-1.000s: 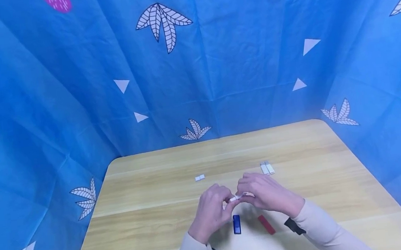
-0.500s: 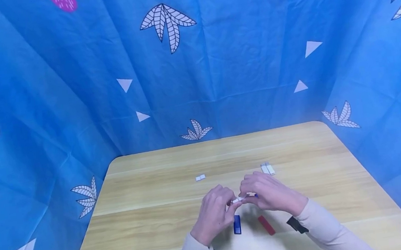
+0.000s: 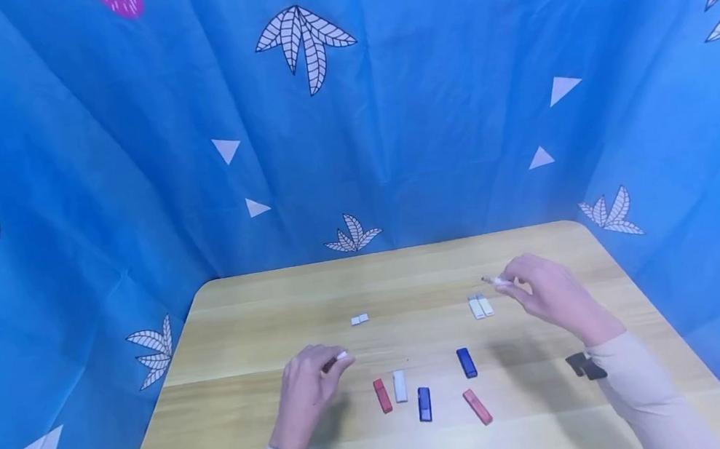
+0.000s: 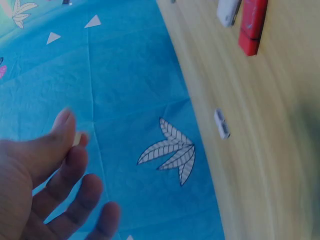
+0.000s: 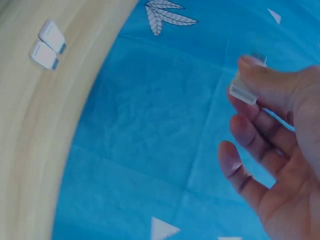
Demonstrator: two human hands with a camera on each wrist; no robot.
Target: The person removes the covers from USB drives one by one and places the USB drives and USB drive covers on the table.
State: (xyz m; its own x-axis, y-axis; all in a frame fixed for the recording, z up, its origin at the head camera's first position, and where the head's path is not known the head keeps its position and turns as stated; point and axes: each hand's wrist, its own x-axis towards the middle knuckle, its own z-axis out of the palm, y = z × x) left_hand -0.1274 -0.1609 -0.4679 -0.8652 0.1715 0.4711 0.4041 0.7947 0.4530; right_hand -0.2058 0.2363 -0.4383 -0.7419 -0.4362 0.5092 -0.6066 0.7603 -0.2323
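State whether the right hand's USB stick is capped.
Uncapped: the white USB stick in the right hand shows its bare metal plug in the head view.

Head camera looks forward and down on table [image 3: 235, 413] and curtain [image 3: 445, 98]; close wrist cameras face left hand [image 3: 303, 391] and right hand [image 3: 555, 297], sharing both.

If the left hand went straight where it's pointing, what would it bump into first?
Probably the two small white pieces on the table, ahead of the left hand. The hand looks raised, so it might pass over them.
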